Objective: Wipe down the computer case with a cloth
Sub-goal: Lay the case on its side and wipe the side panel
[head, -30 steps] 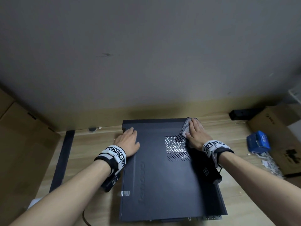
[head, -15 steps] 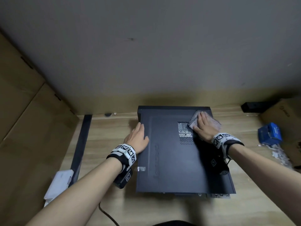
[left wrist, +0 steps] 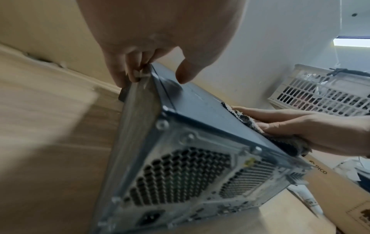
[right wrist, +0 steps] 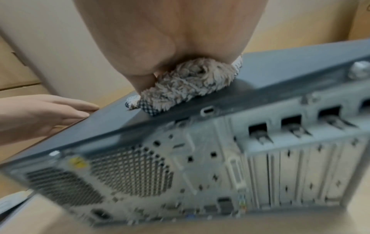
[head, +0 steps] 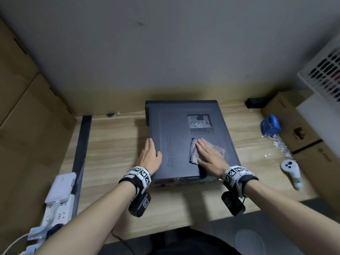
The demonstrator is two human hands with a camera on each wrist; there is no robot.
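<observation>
Here your right hand (head: pixel 208 156) presses the fuzzy grey-pink cloth (head: pixel 213 148) with flat, straight fingers onto the near right of the dark metal computer case (head: pixel 174 129), lying flat on the wooden surface (head: pixel 110 144). Your left hand (head: pixel 150 157) braces its left edge, fingers straight. By my reckoning, only the top panel is under way; the sides remain.

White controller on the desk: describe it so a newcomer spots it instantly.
Start at the dark computer case mid-desk and look right, past the right hand. The white controller lies nearer than the blue box, alone in having dark buttons on its rounded head.
</observation>
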